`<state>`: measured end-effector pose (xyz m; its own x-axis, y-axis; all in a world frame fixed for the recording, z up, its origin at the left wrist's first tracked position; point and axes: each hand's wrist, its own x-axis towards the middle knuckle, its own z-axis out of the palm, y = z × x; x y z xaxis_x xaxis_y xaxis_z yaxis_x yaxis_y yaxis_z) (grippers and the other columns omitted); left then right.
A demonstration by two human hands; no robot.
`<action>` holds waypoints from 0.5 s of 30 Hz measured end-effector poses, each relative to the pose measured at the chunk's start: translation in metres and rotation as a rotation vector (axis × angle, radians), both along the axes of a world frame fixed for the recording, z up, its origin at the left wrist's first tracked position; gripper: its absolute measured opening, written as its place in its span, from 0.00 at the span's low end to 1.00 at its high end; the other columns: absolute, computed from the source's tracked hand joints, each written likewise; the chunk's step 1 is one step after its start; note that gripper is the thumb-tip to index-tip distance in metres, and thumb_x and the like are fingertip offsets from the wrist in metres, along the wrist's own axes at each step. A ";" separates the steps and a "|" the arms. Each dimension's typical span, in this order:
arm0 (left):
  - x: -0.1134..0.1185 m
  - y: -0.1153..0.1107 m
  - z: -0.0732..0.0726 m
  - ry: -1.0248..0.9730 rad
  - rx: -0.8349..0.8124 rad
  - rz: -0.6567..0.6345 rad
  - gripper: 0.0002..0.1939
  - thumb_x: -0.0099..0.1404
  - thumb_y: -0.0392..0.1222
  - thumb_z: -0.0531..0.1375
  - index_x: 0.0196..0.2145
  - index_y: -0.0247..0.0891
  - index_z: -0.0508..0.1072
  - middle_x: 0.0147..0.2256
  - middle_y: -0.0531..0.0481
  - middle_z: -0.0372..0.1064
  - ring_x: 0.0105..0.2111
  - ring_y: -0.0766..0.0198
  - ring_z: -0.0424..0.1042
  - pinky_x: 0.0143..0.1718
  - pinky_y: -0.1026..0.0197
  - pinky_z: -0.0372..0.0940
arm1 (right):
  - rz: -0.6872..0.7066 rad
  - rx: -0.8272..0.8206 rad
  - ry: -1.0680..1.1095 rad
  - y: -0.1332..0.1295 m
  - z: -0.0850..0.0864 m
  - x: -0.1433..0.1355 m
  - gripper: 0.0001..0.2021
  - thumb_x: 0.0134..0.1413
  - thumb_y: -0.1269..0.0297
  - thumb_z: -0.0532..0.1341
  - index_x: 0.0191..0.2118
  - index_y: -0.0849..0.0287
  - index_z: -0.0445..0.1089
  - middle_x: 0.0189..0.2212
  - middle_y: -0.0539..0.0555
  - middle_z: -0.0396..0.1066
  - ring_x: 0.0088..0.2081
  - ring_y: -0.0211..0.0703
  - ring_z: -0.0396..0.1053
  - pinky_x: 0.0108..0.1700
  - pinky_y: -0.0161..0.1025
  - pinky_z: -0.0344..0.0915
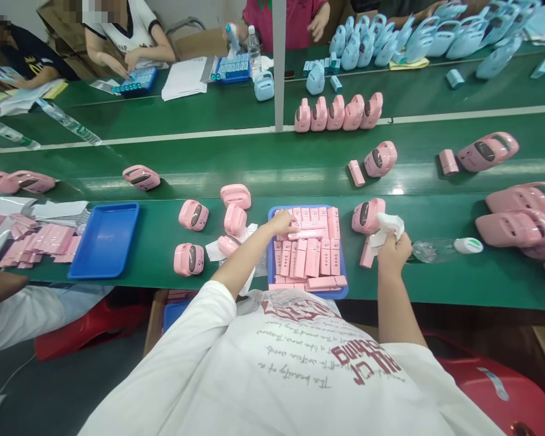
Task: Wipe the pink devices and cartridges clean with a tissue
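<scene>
My left hand (282, 224) reaches into a blue tray (345, 266) packed with pink rectangular pieces (312, 257). Its fingers close on the end of one pink piece (307, 234) that lies crosswise over the others. Pinched in my right hand (394, 249) is a crumpled white tissue (387, 229). Just beyond the tissue stands a pink device with a handle and dark oval window (367, 215). Partly hidden under the tissue, another pink rectangular piece (367, 254) lies on the green table.
A clear bottle (438, 249) lies right of my right hand. Pink devices (513, 227) pile up at far right; others (191, 259) stand left of the tray. An unfilled blue tray (104, 242) sits farther left. Across the table, people handle blue parts near a white post (278, 66).
</scene>
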<state>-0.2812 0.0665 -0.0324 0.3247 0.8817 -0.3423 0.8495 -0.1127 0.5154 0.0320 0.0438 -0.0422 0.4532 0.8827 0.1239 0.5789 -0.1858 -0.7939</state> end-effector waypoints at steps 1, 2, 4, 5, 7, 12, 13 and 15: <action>-0.001 0.001 0.000 -0.011 -0.004 0.000 0.10 0.54 0.45 0.62 0.29 0.34 0.74 0.32 0.44 0.68 0.40 0.54 0.66 0.44 0.57 0.59 | -0.010 0.014 0.009 -0.003 0.001 -0.004 0.23 0.54 0.45 0.46 0.33 0.61 0.65 0.30 0.60 0.67 0.38 0.52 0.65 0.43 0.50 0.62; -0.002 0.001 0.000 -0.024 -0.006 0.004 0.09 0.54 0.44 0.62 0.28 0.34 0.73 0.30 0.45 0.68 0.37 0.55 0.66 0.42 0.57 0.60 | -0.019 0.028 0.030 -0.005 0.003 -0.008 0.24 0.54 0.44 0.46 0.33 0.62 0.66 0.30 0.61 0.68 0.37 0.51 0.66 0.43 0.49 0.63; -0.003 -0.002 0.003 -0.055 0.002 0.028 0.09 0.54 0.43 0.61 0.29 0.34 0.73 0.29 0.46 0.69 0.34 0.57 0.67 0.38 0.59 0.60 | -0.020 0.050 0.129 -0.010 0.007 -0.017 0.26 0.54 0.42 0.47 0.36 0.63 0.67 0.31 0.61 0.69 0.37 0.50 0.68 0.40 0.46 0.65; -0.004 -0.004 0.006 -0.075 0.013 0.050 0.09 0.55 0.42 0.61 0.31 0.34 0.73 0.30 0.46 0.69 0.32 0.58 0.67 0.37 0.59 0.61 | -0.015 0.060 0.208 -0.012 0.010 -0.022 0.27 0.53 0.42 0.48 0.38 0.63 0.67 0.32 0.61 0.69 0.37 0.49 0.68 0.39 0.45 0.65; -0.006 -0.010 0.016 -0.123 0.051 0.112 0.11 0.55 0.42 0.61 0.35 0.33 0.74 0.32 0.46 0.69 0.32 0.60 0.66 0.36 0.59 0.62 | -0.010 0.081 0.412 -0.016 0.015 -0.031 0.28 0.50 0.41 0.52 0.42 0.63 0.68 0.36 0.61 0.71 0.39 0.49 0.70 0.39 0.44 0.67; -0.013 -0.042 0.057 -0.319 0.176 0.255 0.20 0.58 0.40 0.61 0.48 0.32 0.71 0.41 0.44 0.66 0.37 0.65 0.67 0.41 0.61 0.65 | -0.001 0.061 0.846 -0.024 0.028 -0.057 0.28 0.38 0.44 0.63 0.42 0.61 0.68 0.43 0.59 0.72 0.44 0.48 0.71 0.44 0.44 0.69; -0.014 -0.051 0.066 -0.427 0.192 0.260 0.20 0.58 0.40 0.61 0.49 0.33 0.70 0.42 0.44 0.65 0.37 0.66 0.67 0.42 0.61 0.65 | 0.020 0.017 0.880 -0.027 0.030 -0.063 0.28 0.36 0.44 0.65 0.41 0.60 0.69 0.42 0.59 0.72 0.44 0.49 0.71 0.44 0.44 0.69; -0.013 -0.070 0.083 -0.713 0.210 0.262 0.22 0.55 0.42 0.64 0.49 0.36 0.71 0.42 0.45 0.64 0.37 0.67 0.67 0.43 0.61 0.66 | 0.119 -0.109 0.927 -0.037 0.036 -0.076 0.29 0.35 0.44 0.67 0.41 0.60 0.69 0.40 0.58 0.73 0.42 0.50 0.72 0.41 0.44 0.70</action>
